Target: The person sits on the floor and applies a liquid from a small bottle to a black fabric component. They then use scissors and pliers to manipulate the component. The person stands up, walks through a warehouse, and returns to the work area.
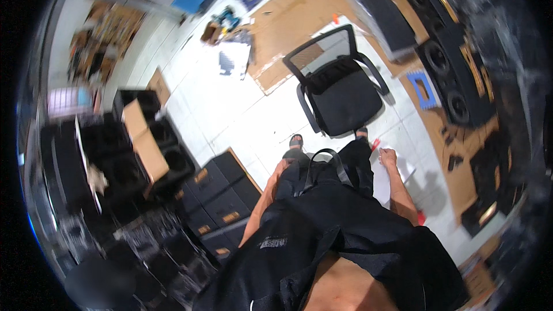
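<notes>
My left hand (280, 168) hangs low beside my left thigh, against the dark trousers (299, 175). Its fingers are partly hidden and blurred, so their grip does not show. On the other side, my right hand (388, 158) is closed, held out from my right leg. A small red thing (375, 144) shows right at its fingertips; whether the fingers hold it is unclear. Ahead of my feet stands a black mesh-backed office chair (345, 101) with armrests. A black strap loop (325, 158) lies over the front of my dark clothing.
Black speaker cabinets (452, 80) line the right side on flattened cardboard (305, 17). More black boxes (222, 193) are stacked at the left, beside a cardboard strip (147, 144). A blue frame (424, 89) lies right of the chair. Tools (227, 20) and papers lie farther off.
</notes>
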`<act>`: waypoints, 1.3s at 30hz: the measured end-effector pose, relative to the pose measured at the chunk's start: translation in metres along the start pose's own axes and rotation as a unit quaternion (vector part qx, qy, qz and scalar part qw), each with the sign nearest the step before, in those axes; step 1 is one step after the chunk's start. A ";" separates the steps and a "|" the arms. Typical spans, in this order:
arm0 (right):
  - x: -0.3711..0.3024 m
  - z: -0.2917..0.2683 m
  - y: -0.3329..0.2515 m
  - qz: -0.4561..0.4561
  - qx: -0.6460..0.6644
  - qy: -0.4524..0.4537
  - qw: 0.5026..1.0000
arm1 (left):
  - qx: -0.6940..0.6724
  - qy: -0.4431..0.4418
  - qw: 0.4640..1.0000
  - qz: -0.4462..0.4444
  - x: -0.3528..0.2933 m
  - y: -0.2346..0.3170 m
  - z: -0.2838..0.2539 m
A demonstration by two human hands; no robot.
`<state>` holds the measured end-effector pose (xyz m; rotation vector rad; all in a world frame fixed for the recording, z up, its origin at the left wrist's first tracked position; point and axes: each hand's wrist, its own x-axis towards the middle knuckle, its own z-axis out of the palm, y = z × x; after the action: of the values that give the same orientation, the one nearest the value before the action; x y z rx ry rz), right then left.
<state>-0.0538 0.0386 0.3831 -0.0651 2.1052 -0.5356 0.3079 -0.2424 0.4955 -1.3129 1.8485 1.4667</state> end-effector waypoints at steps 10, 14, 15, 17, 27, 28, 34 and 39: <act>-0.220 0.207 0.056 -0.011 -0.088 0.074 0.993 | 0.151 -0.226 0.951 0.150 -0.012 -0.134 -0.049; -0.245 0.227 0.062 0.091 -0.128 -0.009 0.988 | 0.222 -0.272 0.936 0.010 -0.021 -0.152 -0.040; -0.244 0.231 0.065 0.105 -0.098 -0.023 0.989 | 0.240 -0.281 0.929 -0.026 -0.023 -0.160 -0.035; -0.225 0.249 0.068 0.108 -0.129 -0.007 0.986 | 0.280 -0.288 0.912 -0.083 -0.002 -0.166 -0.024; 0.076 0.411 0.090 -0.201 -0.210 -0.021 0.957 | 0.300 -0.001 0.908 -0.290 0.093 -0.172 0.047; 0.114 0.428 0.096 -0.219 -0.228 0.001 0.949 | 0.276 0.010 0.908 -0.314 0.098 -0.162 0.048; 0.292 0.501 0.104 -0.236 -0.235 0.202 0.921 | 0.155 0.084 0.959 -0.220 0.120 -0.170 0.043; 0.326 0.531 0.111 -0.224 -0.266 0.205 0.915 | 0.168 0.052 0.965 -0.195 0.137 -0.156 0.047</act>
<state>0.2097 -0.1279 -0.1681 -0.8278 2.6140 -0.2276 0.3707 -0.2522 0.2923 -1.4925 1.6833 0.8550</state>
